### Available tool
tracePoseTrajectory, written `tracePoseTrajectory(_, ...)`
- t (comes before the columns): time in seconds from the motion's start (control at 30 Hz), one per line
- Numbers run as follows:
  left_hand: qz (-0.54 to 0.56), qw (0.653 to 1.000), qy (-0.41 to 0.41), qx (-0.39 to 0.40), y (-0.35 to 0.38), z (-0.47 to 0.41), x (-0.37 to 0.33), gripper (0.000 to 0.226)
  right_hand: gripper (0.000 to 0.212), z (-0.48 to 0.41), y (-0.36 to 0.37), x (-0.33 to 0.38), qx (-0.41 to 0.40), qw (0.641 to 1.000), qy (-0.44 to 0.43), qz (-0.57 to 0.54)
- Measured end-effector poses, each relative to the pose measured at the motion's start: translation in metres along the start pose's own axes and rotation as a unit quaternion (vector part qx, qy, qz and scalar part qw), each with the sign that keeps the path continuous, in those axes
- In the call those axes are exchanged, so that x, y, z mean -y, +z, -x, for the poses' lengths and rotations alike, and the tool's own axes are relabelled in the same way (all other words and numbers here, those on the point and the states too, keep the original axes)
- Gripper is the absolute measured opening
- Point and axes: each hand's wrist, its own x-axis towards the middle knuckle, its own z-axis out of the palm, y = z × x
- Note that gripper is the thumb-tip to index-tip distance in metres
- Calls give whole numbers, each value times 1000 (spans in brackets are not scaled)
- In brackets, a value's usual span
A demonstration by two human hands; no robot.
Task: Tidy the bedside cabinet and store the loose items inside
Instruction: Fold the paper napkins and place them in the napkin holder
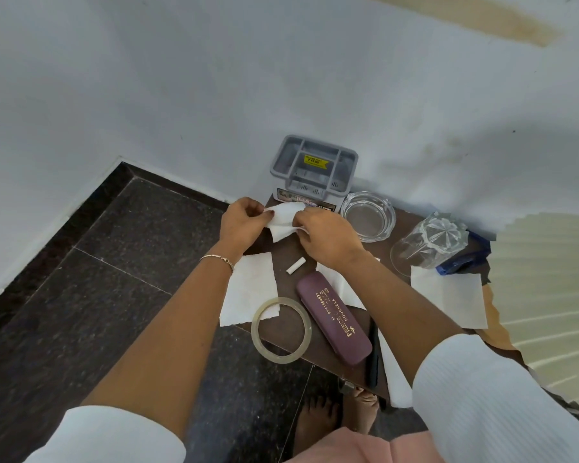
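Observation:
A small dark brown bedside cabinet (286, 259) stands against the white wall, its top cluttered. My left hand (241, 222) and my right hand (328, 235) both pinch one white tissue (284, 217) above the cabinet's far left part. Flat on the top lie another tissue (248, 292) hanging over the left edge, a tissue (448, 297) at the right, a small white chalk piece (296, 265), a clear tape ring (281, 329), a maroon spectacle case (335, 317) and a black pen (372, 355).
A grey plastic organiser caddy (315, 168) stands at the back by the wall. A glass ashtray (368, 215) and a tipped drinking glass (425, 245) lie to its right, beside a blue object (462, 262). Cream bedding (549, 279) borders the right side. Dark stone floor (97, 295) lies left.

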Motion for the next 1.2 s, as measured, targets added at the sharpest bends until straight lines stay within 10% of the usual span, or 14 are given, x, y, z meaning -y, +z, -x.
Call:
tracePoseTrajectory(0.13,179,981,-58,49,-10,3,-14,13,14,-1,-9,5,-28,981,79,-177)
tracePoseTrajectory(0.6,442,865,-139,193,-24,41,-34,38,9,8,-35,25,-22,719,309,-623)
tracePoseTrajectory(0.97,357,919,-47,162,-23,37,-54,45,16,4,-54,28,-130,720,298,-614)
tracePoseTrajectory(1.2,287,941,47,170,-20,13,-122,38,32,-23,-80,8,-142,783,252,-550)
